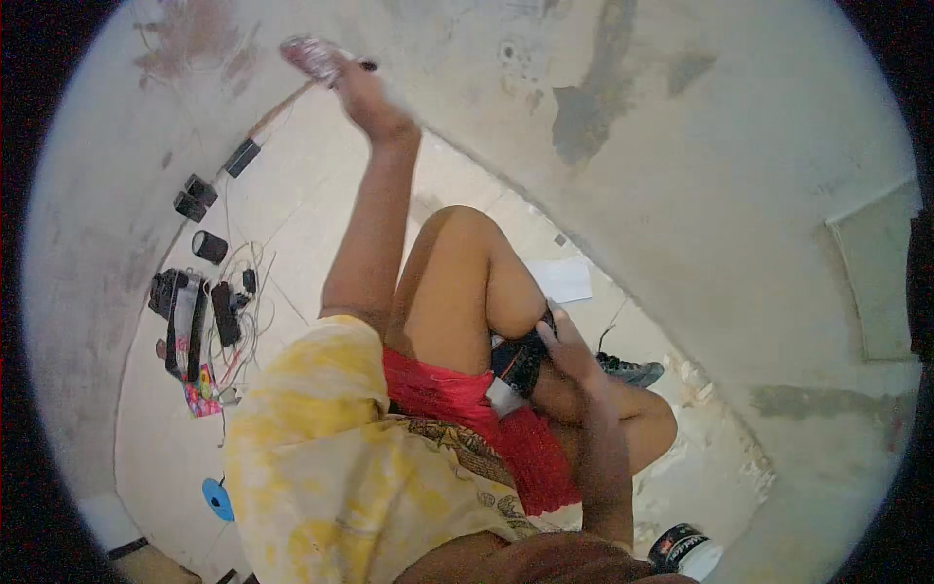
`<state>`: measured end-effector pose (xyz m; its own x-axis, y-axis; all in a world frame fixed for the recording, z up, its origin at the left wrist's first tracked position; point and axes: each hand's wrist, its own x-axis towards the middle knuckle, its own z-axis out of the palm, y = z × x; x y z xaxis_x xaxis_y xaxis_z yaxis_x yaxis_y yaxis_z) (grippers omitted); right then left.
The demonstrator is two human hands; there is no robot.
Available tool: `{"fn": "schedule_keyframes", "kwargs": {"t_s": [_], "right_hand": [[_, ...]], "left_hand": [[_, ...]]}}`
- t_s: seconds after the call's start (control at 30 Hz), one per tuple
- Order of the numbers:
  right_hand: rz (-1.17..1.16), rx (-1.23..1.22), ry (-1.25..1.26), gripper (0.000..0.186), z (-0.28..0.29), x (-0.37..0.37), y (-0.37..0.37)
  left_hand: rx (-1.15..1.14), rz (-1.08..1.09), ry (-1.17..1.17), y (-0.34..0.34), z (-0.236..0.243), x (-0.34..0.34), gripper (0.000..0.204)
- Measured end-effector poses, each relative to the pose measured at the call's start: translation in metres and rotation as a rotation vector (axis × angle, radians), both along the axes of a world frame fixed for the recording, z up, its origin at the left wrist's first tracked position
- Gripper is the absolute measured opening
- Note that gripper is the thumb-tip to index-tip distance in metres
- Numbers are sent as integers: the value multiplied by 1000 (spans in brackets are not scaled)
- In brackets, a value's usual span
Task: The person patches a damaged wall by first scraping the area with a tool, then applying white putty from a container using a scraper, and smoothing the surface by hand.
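The left hand (pixel 368 102), raised toward the wall (pixel 720 273), is closed on a crumpled, glossy wrap (pixel 311 58); motion blur hides finger detail. The right hand (pixel 574 352) is clamped on the edge of a dark printed package (pixel 518 362) between the thighs. A loose grip could drop the slick wrap; uneven thigh support could tip the package. The wall surface is matte, patchy plaster.

Small black boxes (pixel 202 187) and a round black can (pixel 209 246) sit at the left side of the pale floor (pixel 292 195). Just below are messy wires (pixel 257 313) and a bright, colorful packet (pixel 202 391). A round blue thing (pixel 216 498) is at the lower left. White paper (pixel 569 279) lies right of the middle. The wall (pixel 808 117) has gray patches (pixel 584 127) up high.
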<state>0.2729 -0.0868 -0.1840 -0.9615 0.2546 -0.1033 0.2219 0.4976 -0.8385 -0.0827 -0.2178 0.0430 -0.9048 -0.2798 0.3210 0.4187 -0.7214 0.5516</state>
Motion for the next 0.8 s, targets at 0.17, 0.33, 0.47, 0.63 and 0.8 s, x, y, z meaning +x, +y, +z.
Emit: {"fn": "schedule_keyframes", "kwargs": {"t_s": [0.17, 0.33, 0.47, 0.63, 0.8], "right_hand": [[-134, 309, 169, 61, 7, -107, -51], [31, 162, 238, 43, 76, -212, -60], [190, 416, 166, 31, 103, -234, -80], [-3, 367, 539, 40, 61, -193, -57], [-132, 441, 309, 60, 61, -141, -70]], "left_hand": [[-240, 170, 15, -84, -55, 22, 50], [-193, 60, -312, -100, -108, 55, 54], [-130, -15, -421, -90, -107, 47, 54], [-33, -51, -215, -56, -69, 40, 57], [3, -141, -268, 5, -62, 45, 53]]}}
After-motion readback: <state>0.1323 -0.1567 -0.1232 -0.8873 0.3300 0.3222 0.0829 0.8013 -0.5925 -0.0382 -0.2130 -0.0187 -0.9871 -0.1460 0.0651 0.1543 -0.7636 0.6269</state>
